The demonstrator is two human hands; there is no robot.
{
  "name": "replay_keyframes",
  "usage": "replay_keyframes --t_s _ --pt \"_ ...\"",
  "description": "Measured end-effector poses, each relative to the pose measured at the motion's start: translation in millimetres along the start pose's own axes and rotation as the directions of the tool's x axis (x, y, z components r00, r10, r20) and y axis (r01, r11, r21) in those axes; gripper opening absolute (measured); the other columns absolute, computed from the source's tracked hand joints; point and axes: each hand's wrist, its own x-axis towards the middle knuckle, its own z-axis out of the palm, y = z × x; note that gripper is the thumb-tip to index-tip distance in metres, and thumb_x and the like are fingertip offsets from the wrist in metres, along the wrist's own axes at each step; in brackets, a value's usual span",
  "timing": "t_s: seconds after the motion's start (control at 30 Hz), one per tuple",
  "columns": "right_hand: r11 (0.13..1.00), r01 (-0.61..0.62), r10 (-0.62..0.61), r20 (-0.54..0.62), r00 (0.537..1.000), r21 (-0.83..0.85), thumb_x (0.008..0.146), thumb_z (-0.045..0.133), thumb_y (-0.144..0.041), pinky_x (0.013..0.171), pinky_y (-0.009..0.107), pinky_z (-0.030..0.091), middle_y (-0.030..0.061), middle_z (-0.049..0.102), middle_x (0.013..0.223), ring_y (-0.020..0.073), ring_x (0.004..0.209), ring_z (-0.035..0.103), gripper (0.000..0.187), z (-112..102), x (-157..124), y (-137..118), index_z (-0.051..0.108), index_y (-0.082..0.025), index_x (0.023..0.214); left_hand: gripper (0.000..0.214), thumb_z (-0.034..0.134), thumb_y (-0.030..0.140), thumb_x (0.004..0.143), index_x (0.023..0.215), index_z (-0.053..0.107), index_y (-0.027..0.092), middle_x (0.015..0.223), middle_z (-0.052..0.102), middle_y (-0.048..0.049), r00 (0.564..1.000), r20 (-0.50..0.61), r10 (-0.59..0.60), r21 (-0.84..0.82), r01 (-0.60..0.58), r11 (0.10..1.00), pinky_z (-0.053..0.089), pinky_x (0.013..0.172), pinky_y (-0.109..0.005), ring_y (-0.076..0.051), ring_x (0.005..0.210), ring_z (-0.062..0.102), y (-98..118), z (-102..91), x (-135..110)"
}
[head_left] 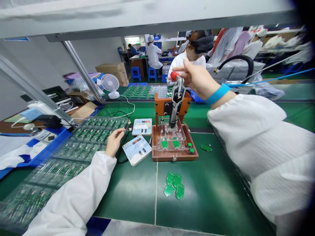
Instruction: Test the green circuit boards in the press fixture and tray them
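Note:
My right hand (197, 80) is at the top of a toggle clamp, its fingers closed around the red-tipped handle (175, 76), which stands upright. The clamp is mounted on an orange-brown test fixture (157, 111). Under its clear plastic plate (182, 135) lie two green circuit boards (164, 143). Over at the left, my left hand (114, 142) has its thumb and fingers pinched together beside a tray of circuit boards (98, 134); what they hold, if anything, is too small to make out. Two white meter boxes (137, 154) with red digits sit between this hand and the fixture.
Several loose green boards (177, 180) lie in front of the fixture, and another board (206, 148) is to its right. Two green buttons (191, 150) are on the fixture's base. A white fan (110, 83) stands behind. Across the bench sits a co-worker (189, 57).

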Motion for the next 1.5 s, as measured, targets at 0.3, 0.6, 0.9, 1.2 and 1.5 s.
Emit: replay_keyframes --t_s 0.3,0.6,0.9,1.2,1.5 --pt "0.819 0.574 -0.569 -0.107 0.815 0.023 0.1 0.06 -0.018 0.077 0.024 0.059 -0.0004 0.075 0.106 0.0104 0.089 0.069 0.021 26.3 -89.8 -68.0 0.069 -0.02 0.119 0.042 0.068 0.052 0.077 0.099 0.071 0.016 0.12 0.072 -0.0146 0.999 0.036 0.04 0.022 -0.041 0.999 0.044 0.111 -0.049 -0.032 0.118 0.064 -2.2 0.0 -0.2" --pt "0.728 0.605 -0.66 -0.09 0.746 -0.321 0.099 0.058 -0.011 0.106 0.043 0.058 -0.0011 0.07 0.13 0.0228 0.121 0.066 0.043 45.0 -172.7 -35.3 0.061 -0.029 0.138 0.035 0.066 0.048 0.08 0.097 0.072 0.018 0.118 0.072 -0.012 0.994 0.079 0.08 0.059 -0.085 0.995 0.051 0.104 -0.046 -0.03 0.116 0.065 -1.0 1.2 -2.2" --pt "0.67 0.69 -0.742 -0.202 0.64 -0.274 0.096 0.058 -0.008 0.109 0.053 0.056 0.003 0.072 0.122 0.0266 0.122 0.066 0.043 61.1 -174.3 5.5 0.065 -0.029 0.132 0.032 0.064 0.046 0.083 0.098 0.072 0.019 0.118 0.072 -0.0113 0.989 0.106 0.105 0.103 -0.116 0.988 0.053 0.098 -0.045 -0.03 0.115 0.065 -1.8 1.2 -4.0" --pt "0.649 0.701 -0.76 -0.214 0.614 -0.295 0.087 0.069 -0.003 0.105 0.053 0.06 0.0032 0.074 0.116 0.0272 0.117 0.069 0.046 63.4 -175.7 19.8 0.068 -0.027 0.127 0.028 0.06 0.041 0.087 0.101 0.072 0.02 0.116 0.073 -0.0103 0.984 0.118 0.135 0.171 -0.154 0.973 0.052 0.099 -0.045 -0.028 0.113 0.066 -1.8 3.4 -8.1" --pt "0.669 0.689 -0.744 -0.238 0.625 -0.281 0.084 0.067 0.002 0.111 0.061 0.053 0.0023 0.07 0.129 0.028 0.123 0.066 0.063 74.1 -182.0 30.9 0.061 -0.028 0.138 0.026 0.059 0.039 0.089 0.103 0.072 0.021 0.122 0.07 -0.0109 0.969 0.176 0.172 0.254 -0.213 0.943 0.049 0.103 -0.048 -0.029 0.119 0.062 4.9 3.4 -10.2"
